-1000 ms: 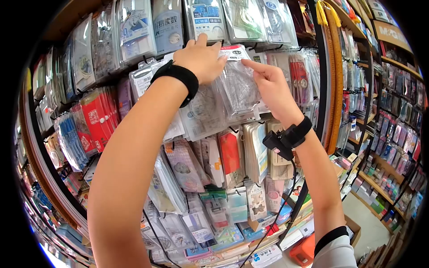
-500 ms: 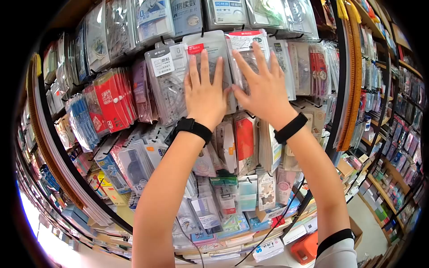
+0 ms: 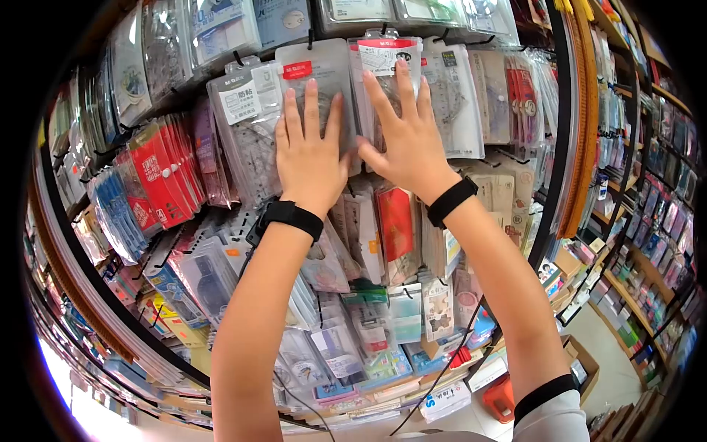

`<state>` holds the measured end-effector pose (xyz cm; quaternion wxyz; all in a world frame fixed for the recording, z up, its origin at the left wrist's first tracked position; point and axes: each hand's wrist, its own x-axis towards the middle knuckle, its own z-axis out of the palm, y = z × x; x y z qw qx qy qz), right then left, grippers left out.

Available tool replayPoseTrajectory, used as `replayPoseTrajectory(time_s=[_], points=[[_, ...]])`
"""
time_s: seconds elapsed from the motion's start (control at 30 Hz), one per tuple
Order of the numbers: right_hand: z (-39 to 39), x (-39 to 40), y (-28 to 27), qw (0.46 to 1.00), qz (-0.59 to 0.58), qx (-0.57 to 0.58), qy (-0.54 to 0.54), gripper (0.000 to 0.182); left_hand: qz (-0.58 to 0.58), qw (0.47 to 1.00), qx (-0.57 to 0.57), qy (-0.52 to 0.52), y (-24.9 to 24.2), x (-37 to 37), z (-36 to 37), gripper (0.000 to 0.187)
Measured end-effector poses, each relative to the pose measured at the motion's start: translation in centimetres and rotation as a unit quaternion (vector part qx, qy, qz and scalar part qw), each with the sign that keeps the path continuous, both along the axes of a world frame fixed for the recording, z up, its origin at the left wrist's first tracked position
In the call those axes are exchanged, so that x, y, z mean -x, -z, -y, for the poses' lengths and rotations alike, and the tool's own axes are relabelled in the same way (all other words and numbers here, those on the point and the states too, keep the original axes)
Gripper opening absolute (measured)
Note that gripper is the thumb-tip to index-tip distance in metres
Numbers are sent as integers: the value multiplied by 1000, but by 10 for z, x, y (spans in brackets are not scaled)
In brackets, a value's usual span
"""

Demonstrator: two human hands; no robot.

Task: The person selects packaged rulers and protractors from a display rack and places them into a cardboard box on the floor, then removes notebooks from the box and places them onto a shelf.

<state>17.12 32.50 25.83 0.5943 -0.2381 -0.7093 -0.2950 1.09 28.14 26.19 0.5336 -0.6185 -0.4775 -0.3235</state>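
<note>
My left hand (image 3: 311, 151) lies with fingers spread on a grey package with a red label (image 3: 297, 70), hung from a hook. Just right of it, my right hand (image 3: 406, 136) is spread over a clear package with a red and white header (image 3: 386, 57). The thumbs are close to each other. To the left hangs a clear package with a white label (image 3: 241, 102). A white-edged clear package (image 3: 458, 99) hangs right of my right hand. Black bands circle both wrists.
Red packages (image 3: 166, 173) hang at left, with a red envelope-like pack (image 3: 398, 221) below my hands. A black rack post (image 3: 557, 162) stands at right. Two thin cables hang low. An orange-red object (image 3: 499, 398) and a cardboard box (image 3: 582, 365) are on the floor.
The view has shifted, so the rack and both hands appear further left. My right hand now sits lower on its package, showing more of the header. Both hands remain spread on the packages.
</note>
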Motion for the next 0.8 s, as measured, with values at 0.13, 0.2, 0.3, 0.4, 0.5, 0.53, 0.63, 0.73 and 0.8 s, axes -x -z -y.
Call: replayPoseTrajectory(time_s=[0.13,0.2,0.3,0.4,0.5,0.53,0.63,0.73,0.8], points=[[3,-5,4,1000,7,19,7,82,-6,1000,5,-5,-1,-1,6,75],[9,-6,3,1000,4,17,21,82,-5,1000,11,-2,-2,-3,11,73],[24,-14,6,998,22,40,51,76,-1,999,45,19,-4,-10,28,66],[58,-29,26,993,23,80,79,69,-7,998,59,36,3,-18,53,59],[119,-50,76,992,-7,124,12,64,21,988,104,114,25,-31,110,50],[142,-59,101,989,-19,137,-52,62,44,979,126,155,41,-36,130,50],[209,-68,203,966,-80,186,-163,63,167,868,255,392,123,-53,186,52],[261,-65,299,977,-75,121,-158,63,486,421,417,643,261,-90,202,59],[276,-81,376,922,47,370,-107,61,604,-131,507,601,324,-114,213,55]])
